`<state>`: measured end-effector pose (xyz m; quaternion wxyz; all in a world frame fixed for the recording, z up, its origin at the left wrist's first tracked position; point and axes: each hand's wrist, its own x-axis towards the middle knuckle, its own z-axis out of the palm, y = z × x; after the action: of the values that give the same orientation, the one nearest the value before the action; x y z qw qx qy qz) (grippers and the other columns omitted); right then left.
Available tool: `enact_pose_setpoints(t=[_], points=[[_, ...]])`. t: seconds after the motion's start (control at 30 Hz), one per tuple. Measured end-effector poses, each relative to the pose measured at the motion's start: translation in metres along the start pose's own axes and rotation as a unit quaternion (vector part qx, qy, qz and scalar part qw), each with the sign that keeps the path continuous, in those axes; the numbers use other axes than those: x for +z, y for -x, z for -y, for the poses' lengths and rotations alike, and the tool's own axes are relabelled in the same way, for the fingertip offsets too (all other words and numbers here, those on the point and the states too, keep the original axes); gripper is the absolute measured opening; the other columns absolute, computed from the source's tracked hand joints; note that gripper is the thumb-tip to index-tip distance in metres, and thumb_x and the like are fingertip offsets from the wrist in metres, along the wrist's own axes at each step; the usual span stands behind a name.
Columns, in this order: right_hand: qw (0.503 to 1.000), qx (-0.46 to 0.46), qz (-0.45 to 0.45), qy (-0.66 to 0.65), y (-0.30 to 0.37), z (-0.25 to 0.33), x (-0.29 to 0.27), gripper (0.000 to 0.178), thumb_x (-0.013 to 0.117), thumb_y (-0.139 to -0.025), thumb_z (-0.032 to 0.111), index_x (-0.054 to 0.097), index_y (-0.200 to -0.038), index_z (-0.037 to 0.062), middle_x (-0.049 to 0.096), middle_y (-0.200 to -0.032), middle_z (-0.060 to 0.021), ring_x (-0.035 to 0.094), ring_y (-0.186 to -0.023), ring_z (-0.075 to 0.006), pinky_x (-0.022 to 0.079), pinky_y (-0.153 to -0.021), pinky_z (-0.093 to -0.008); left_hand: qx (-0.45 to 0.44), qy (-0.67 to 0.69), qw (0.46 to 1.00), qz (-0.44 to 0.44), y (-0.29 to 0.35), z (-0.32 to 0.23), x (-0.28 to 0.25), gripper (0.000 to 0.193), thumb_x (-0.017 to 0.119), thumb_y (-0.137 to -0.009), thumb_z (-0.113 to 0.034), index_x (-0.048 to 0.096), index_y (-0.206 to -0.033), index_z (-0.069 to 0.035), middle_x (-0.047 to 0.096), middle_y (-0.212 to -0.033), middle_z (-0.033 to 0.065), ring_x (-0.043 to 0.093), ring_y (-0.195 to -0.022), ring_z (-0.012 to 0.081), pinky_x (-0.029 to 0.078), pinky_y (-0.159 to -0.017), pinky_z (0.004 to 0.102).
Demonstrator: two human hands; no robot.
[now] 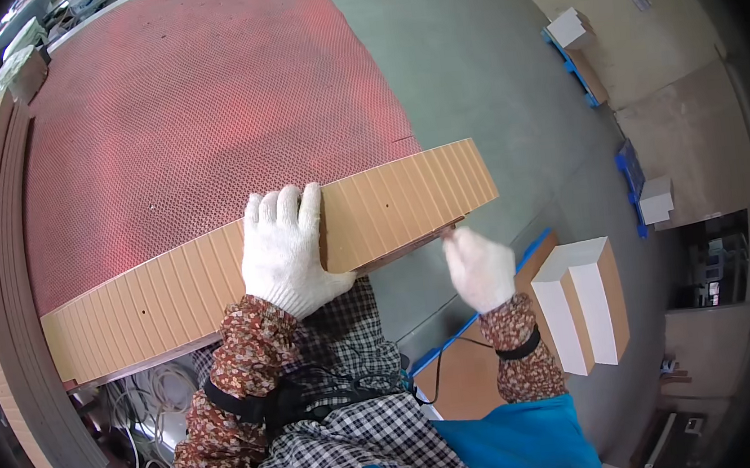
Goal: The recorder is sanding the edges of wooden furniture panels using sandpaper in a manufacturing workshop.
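A long tan panel with crosswise ribs and a few small dark holes lies across the near edge of a red mesh-textured mat. My left hand, in a white knit glove, rests flat on its middle, fingers stretched toward the far edge and thumb out to the right. Beside the panel's near right edge is my right hand, also gloved in white and slightly blurred. Its fingers are closed at the end of a thin dark brown strip along that edge; what they hold is hidden.
The red mat stretches away beyond the panel. Stacked long boards stand along the left. To the right, white-and-tan blocks sit beside a brown board with a blue edge. Coiled cables hang below left. Blue pallets lie farther right.
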<state>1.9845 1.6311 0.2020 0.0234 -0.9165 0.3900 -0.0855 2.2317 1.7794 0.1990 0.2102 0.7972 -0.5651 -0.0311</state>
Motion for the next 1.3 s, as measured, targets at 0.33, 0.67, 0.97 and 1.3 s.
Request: enact_pose_setpoints(t=[0.33,0.67,0.97,1.3], points=[[0.995,-0.004,-0.068,-0.078,-0.003,0.020,-0.011,0.019,0.064,-0.097,0.022,0.061,-0.086,0.0068,0.067,-0.074,-0.0161,0.066,-0.066,-0.0369,0.051,-0.058,-0.0470,0.001,-0.016,1.000,0.009,0.000,0.000,0.001,0.104,0.085,-0.061,-0.049,0.042,-0.142,0.000,0.050,-0.128,0.0188,0.047,-0.127,0.0384,0.030,-0.118,0.0546],[0.998,-0.021,-0.043,-0.043,-0.009,0.021,-0.002,0.021,0.061,-0.099,0.024,0.061,-0.086,0.0069,0.067,-0.074,-0.0150,0.066,-0.064,-0.0365,0.052,-0.057,-0.0461,-0.005,-0.009,1.000,0.012,-0.002,0.000,-0.002,0.104,0.084,-0.062,-0.051,0.042,-0.142,0.002,0.050,-0.129,0.0196,0.046,-0.128,0.0390,0.028,-0.119,0.0551],[0.999,-0.046,-0.027,0.005,-0.103,0.032,0.014,0.030,0.052,-0.101,0.032,0.063,-0.088,0.0067,0.070,-0.076,-0.0173,0.070,-0.070,-0.0384,0.054,-0.064,-0.0517,-0.006,-0.003,1.000,0.021,-0.002,0.000,-0.004,0.106,0.085,-0.062,-0.054,0.042,-0.142,0.003,0.049,-0.129,0.0202,0.046,-0.129,0.0391,0.028,-0.120,0.0556],[0.999,-0.026,-0.013,0.014,-0.099,0.030,0.017,0.030,0.050,-0.102,0.032,0.063,-0.092,0.0067,0.071,-0.078,-0.0179,0.071,-0.071,-0.0381,0.055,-0.064,-0.0511,-0.007,-0.003,1.000,0.028,-0.002,0.000,-0.002,0.108,0.085,-0.062,-0.054,0.041,-0.143,0.002,0.048,-0.132,0.0206,0.044,-0.131,0.0401,0.027,-0.120,0.0565]])
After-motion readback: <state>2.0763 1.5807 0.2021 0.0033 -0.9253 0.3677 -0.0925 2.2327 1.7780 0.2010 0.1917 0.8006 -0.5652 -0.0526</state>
